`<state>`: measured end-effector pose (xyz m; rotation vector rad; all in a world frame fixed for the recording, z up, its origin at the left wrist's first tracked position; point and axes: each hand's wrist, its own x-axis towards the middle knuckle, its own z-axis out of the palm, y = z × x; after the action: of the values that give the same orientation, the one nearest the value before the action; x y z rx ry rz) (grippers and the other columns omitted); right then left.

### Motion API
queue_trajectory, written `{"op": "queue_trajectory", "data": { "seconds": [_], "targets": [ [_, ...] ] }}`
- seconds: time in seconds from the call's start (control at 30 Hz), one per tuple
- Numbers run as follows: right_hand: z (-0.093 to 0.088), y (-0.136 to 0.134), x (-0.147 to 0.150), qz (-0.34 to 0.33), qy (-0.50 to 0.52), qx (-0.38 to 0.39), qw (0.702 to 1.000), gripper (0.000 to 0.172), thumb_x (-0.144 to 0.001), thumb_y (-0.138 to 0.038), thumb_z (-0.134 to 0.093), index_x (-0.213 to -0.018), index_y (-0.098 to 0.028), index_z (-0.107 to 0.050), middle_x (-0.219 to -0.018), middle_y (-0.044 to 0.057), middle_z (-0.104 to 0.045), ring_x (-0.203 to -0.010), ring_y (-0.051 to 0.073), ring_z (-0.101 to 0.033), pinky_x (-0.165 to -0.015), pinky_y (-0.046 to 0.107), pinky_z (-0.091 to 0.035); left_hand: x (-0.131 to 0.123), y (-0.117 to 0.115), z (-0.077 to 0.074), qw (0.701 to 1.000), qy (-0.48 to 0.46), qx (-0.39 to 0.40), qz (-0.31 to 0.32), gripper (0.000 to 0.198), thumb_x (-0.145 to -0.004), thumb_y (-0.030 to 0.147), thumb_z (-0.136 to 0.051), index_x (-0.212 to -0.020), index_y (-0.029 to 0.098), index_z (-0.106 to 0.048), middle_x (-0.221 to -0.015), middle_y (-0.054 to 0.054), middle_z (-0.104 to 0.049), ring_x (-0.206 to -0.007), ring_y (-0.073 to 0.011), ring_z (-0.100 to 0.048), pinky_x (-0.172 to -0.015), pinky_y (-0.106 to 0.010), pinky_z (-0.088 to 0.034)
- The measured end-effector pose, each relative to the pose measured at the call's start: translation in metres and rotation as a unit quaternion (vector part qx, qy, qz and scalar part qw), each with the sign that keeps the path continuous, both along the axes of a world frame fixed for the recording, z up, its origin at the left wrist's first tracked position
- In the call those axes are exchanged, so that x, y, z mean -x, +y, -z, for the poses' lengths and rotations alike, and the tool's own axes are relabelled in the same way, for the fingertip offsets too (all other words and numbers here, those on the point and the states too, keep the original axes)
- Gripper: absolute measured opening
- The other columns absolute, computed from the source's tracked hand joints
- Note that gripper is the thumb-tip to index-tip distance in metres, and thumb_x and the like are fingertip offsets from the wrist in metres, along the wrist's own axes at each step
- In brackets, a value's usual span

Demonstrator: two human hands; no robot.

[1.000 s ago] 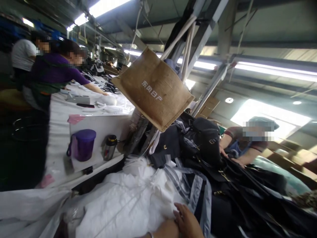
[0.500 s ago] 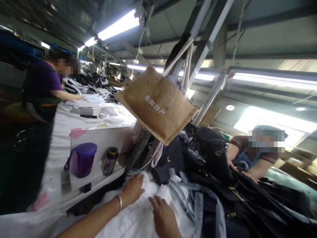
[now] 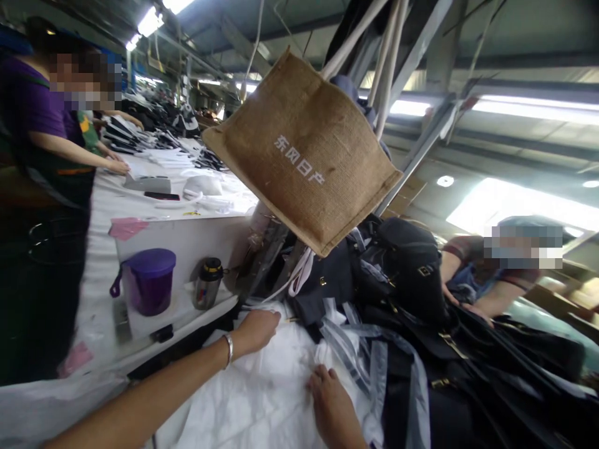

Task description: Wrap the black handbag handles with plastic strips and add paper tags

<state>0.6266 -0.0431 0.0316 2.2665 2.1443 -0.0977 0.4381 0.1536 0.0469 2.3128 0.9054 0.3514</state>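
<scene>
A white, thin, wrinkled sheet (image 3: 262, 399) spreads over the surface in front of me. My left hand (image 3: 256, 330), with a silver bracelet at the wrist, is closed at the sheet's far part, its fingertips turned away from view. Lower and to the right, my right hand (image 3: 333, 402) has its fingers curled onto the same sheet, partly blurred. Translucent grey strips (image 3: 377, 368) trail beside it. Black bags (image 3: 407, 268) with gold-coloured fittings are heaped to the right of the sheet.
A brown burlap bag (image 3: 304, 149) hangs from a slanted post ahead. A purple lidded jug (image 3: 150, 282) and a steel flask (image 3: 208, 284) stand on the left. One co-worker (image 3: 56, 118) is at the white table (image 3: 105, 262); another (image 3: 503, 284) handles black bags at right.
My left hand has closed its fingers and moved slightly up. My right hand has shifted right, and the sheet between them looks flatter. The view has tilted down somewhat.
</scene>
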Motion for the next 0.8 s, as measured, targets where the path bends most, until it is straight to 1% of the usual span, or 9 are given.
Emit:
{"op": "queue_trajectory", "data": {
  "seconds": [0.17, 0.27, 0.33, 0.4, 0.5, 0.53, 0.6, 0.67, 0.8],
  "targets": [
    [-0.005, -0.003, 0.009, 0.025, 0.073, -0.007, 0.997, 0.037, -0.083, 0.004, -0.038, -0.096, -0.015, -0.067, -0.112, 0.014, -0.060, -0.108, 0.027, -0.055, -0.098, 0.037, -0.040, 0.012, 0.020, -0.023, 0.985, -0.096, 0.141, 0.036, 0.013, -0.071, 0.028, -0.059, -0.076, 0.016, -0.060, -0.072, -0.001, -0.061, -0.075, -0.0209, -0.059, -0.065, -0.027, -0.041],
    [-0.020, -0.001, 0.007, 0.024, 0.108, -0.012, 0.994, 0.030, -0.085, -0.002, -0.044, -0.096, -0.017, -0.067, -0.113, 0.012, -0.061, -0.109, 0.026, -0.056, -0.098, 0.036, -0.041, 0.024, 0.022, -0.024, 0.963, -0.149, 0.221, 0.042, 0.019, -0.073, 0.034, -0.059, -0.075, 0.015, -0.057, -0.069, 0.000, -0.058, -0.066, -0.0169, -0.056, -0.058, -0.024, -0.038],
    [-0.035, 0.003, 0.006, 0.072, 0.225, -0.031, 0.971, 0.022, -0.088, -0.013, -0.049, -0.100, -0.021, -0.066, -0.119, 0.009, -0.060, -0.106, 0.024, -0.058, -0.096, 0.034, -0.043, 0.030, 0.015, -0.024, 0.949, -0.183, 0.252, 0.037, 0.022, -0.074, 0.037, -0.059, -0.077, 0.015, -0.055, -0.071, -0.001, -0.058, -0.065, -0.0157, -0.054, -0.058, -0.024, -0.038],
    [-0.048, 0.008, 0.010, 0.161, 0.378, -0.052, 0.910, 0.019, -0.091, -0.032, -0.053, -0.103, -0.020, -0.063, -0.116, 0.011, -0.062, -0.099, 0.025, -0.063, -0.088, 0.035, -0.049, 0.032, 0.002, -0.025, 0.938, -0.217, 0.268, 0.035, 0.025, -0.076, 0.039, -0.058, -0.082, 0.016, -0.054, -0.076, -0.001, -0.059, -0.067, -0.0154, -0.055, -0.059, -0.025, -0.039],
    [-0.059, 0.013, 0.030, 0.253, 0.539, -0.003, 0.803, 0.053, -0.093, -0.064, -0.038, -0.100, -0.015, -0.058, -0.091, 0.015, -0.068, -0.081, 0.028, -0.069, -0.070, 0.039, -0.055, 0.024, -0.029, -0.028, 0.928, -0.261, 0.265, 0.027, 0.023, -0.082, 0.040, -0.054, -0.087, 0.017, -0.053, -0.081, -0.001, -0.060, -0.073, -0.0161, -0.056, -0.064, -0.025, -0.041],
    [-0.060, 0.014, 0.038, 0.267, 0.603, 0.033, 0.751, 0.063, -0.092, -0.072, -0.033, -0.100, -0.014, -0.057, -0.086, 0.015, -0.069, -0.077, 0.028, -0.070, -0.067, 0.040, -0.056, 0.020, -0.043, -0.029, 0.929, -0.269, 0.253, 0.020, 0.020, -0.084, 0.038, -0.053, -0.086, 0.018, -0.052, -0.081, -0.001, -0.060, -0.074, -0.0161, -0.056, -0.065, -0.025, -0.041],
    [-0.059, 0.017, 0.054, 0.277, 0.752, 0.073, 0.594, 0.068, -0.087, -0.077, -0.040, -0.103, -0.013, -0.056, -0.087, 0.014, -0.070, -0.075, 0.025, -0.071, -0.068, 0.037, -0.057, 0.013, -0.073, -0.029, 0.943, -0.264, 0.203, 0.009, 0.014, -0.086, 0.032, -0.053, -0.083, 0.019, -0.052, -0.078, 0.001, -0.059, -0.074, -0.0157, -0.055, -0.066, -0.025, -0.039],
    [-0.054, 0.020, 0.063, 0.274, 0.834, 0.027, 0.478, 0.060, -0.079, -0.068, -0.065, -0.101, -0.012, -0.058, -0.089, 0.011, -0.070, -0.077, 0.021, -0.070, -0.070, 0.030, -0.056, 0.008, -0.104, -0.027, 0.965, -0.229, 0.128, 0.028, 0.009, -0.088, 0.027, -0.051, -0.083, 0.020, -0.053, -0.077, 0.001, -0.060, -0.072, -0.0161, -0.055, -0.065, -0.027, -0.037],
    [-0.042, 0.019, 0.056, 0.296, 0.794, -0.117, 0.518, 0.044, -0.062, -0.045, -0.086, -0.082, -0.016, -0.060, -0.068, 0.001, -0.066, -0.061, 0.016, -0.063, -0.056, 0.024, -0.051, 0.011, -0.145, -0.019, 0.972, -0.210, 0.069, 0.084, 0.013, -0.095, 0.027, -0.043, -0.091, 0.021, -0.054, -0.085, -0.004, -0.064, -0.079, -0.0195, -0.060, -0.069, -0.029, -0.038]
  ]
}}
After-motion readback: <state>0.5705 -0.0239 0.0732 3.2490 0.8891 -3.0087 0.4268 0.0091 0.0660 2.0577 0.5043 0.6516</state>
